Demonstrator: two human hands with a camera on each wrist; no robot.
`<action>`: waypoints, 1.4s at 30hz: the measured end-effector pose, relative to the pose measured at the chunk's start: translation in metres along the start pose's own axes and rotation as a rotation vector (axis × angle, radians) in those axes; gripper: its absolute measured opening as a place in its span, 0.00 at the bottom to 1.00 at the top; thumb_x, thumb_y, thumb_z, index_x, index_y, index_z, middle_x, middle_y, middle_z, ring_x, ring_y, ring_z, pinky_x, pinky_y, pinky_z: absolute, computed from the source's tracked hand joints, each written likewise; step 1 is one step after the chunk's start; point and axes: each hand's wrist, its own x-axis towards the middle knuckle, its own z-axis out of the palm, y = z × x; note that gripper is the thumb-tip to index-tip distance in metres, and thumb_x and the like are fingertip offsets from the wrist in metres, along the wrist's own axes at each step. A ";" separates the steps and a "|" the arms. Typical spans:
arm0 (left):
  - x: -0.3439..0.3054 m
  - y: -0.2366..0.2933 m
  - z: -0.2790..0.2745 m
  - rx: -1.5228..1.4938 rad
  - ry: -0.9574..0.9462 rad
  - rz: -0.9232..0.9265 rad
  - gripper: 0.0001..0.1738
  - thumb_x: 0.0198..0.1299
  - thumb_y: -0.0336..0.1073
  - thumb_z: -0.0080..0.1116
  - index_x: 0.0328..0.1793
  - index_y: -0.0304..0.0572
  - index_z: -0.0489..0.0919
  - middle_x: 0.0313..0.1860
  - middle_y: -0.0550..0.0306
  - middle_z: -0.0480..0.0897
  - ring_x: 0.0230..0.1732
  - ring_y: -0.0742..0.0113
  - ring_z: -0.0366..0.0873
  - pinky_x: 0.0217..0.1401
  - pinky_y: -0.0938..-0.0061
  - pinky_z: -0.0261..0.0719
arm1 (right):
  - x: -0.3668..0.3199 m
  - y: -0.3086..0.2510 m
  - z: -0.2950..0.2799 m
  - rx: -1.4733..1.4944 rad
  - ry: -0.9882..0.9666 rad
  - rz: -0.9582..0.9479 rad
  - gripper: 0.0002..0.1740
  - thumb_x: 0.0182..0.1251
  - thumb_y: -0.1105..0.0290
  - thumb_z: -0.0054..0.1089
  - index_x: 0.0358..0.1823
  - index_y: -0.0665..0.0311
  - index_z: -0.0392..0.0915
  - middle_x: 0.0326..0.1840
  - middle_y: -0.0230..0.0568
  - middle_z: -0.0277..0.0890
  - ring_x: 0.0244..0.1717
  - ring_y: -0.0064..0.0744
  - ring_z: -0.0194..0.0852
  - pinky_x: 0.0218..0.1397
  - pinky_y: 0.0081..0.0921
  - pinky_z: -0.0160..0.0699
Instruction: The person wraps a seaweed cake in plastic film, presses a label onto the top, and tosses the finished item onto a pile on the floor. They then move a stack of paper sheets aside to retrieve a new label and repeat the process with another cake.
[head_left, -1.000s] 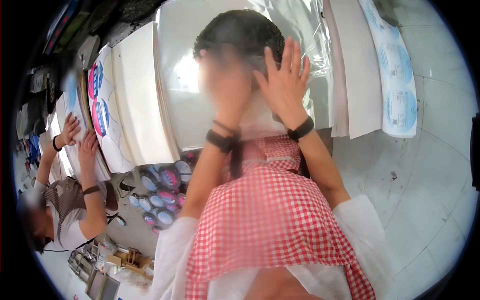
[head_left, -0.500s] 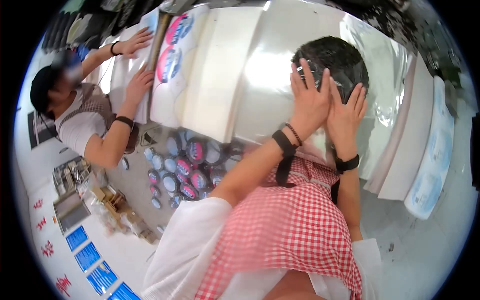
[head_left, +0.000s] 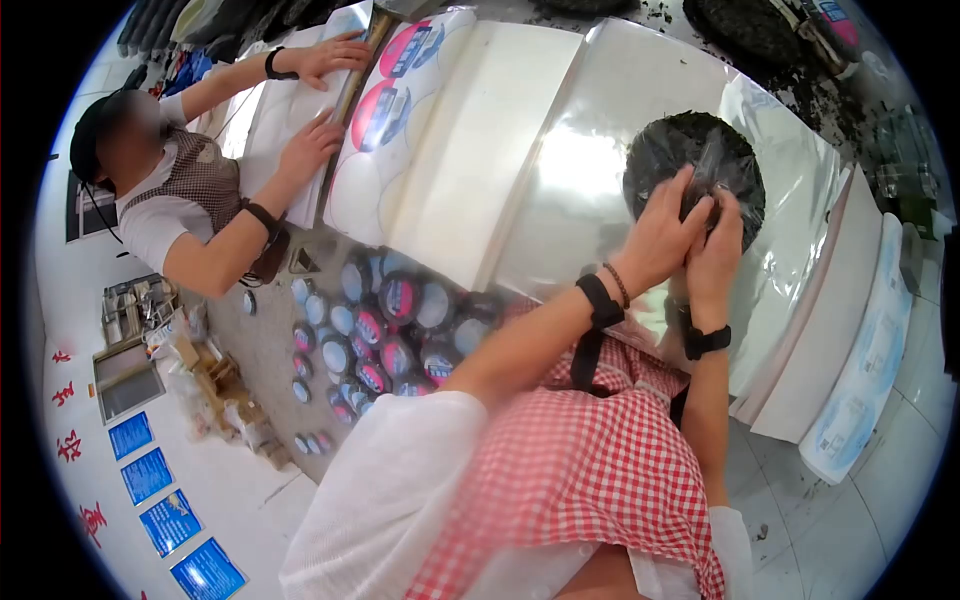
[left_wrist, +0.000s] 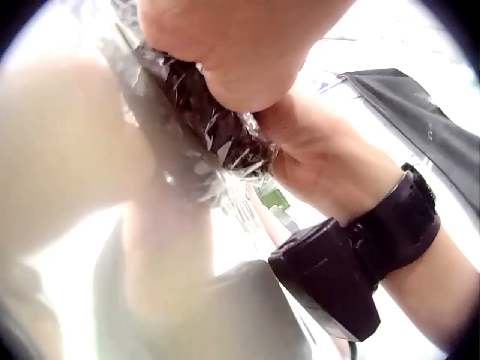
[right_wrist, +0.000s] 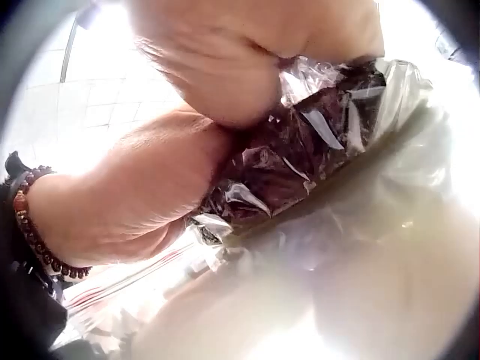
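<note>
A dark round cake [head_left: 742,152] in clear plastic film lies on a stack of shiny film sheets [head_left: 590,215]. My left hand [head_left: 658,235] grips its near side, fingers curled and fingertips close to the middle. Beside it, my right hand [head_left: 716,262] curls over the cake too, and the two hands meet at the thumbs. In the left wrist view, crinkled film covers the thick edge of the cake [left_wrist: 199,101] under the palm. The right wrist view shows that wrapped edge [right_wrist: 277,169] between both hands; the fingertips are hidden there.
To the left are white paper sheets [head_left: 500,130] and printed label sheets [head_left: 385,110]; another person [head_left: 215,185] works there. Label sheets [head_left: 860,370] lie at right. Several wrapped round packs [head_left: 390,335] are on the floor. Dark crumbs [head_left: 800,100] scatter at the back.
The hands came together over the cake, and their fingers went from spread flat to curled on it. The head view has swung left, bringing the other person further into sight.
</note>
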 end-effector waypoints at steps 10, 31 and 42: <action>0.017 0.001 0.003 0.341 0.062 0.130 0.16 0.56 0.39 0.61 0.52 0.51 0.81 0.66 0.31 0.65 0.68 0.35 0.60 0.69 0.44 0.57 | 0.004 0.012 0.000 -0.377 0.094 -0.181 0.23 0.55 0.73 0.61 0.55 0.65 0.72 0.58 0.53 0.67 0.58 0.54 0.64 0.61 0.47 0.64; 0.070 -0.012 -0.025 0.355 -0.012 0.390 0.24 0.55 0.48 0.65 0.50 0.39 0.77 0.45 0.50 0.80 0.50 0.54 0.74 0.58 0.59 0.65 | 0.072 0.031 -0.027 -0.254 -0.098 -0.519 0.32 0.44 0.56 0.69 0.49 0.65 0.72 0.58 0.51 0.69 0.58 0.52 0.65 0.56 0.44 0.66; 0.087 -0.027 -0.016 -0.062 -0.236 0.255 0.33 0.41 0.52 0.73 0.52 0.44 0.77 0.47 0.53 0.80 0.54 0.48 0.74 0.62 0.56 0.67 | 0.064 0.031 -0.024 0.026 -0.276 -0.265 0.29 0.44 0.59 0.71 0.50 0.60 0.78 0.53 0.42 0.71 0.55 0.44 0.67 0.55 0.38 0.63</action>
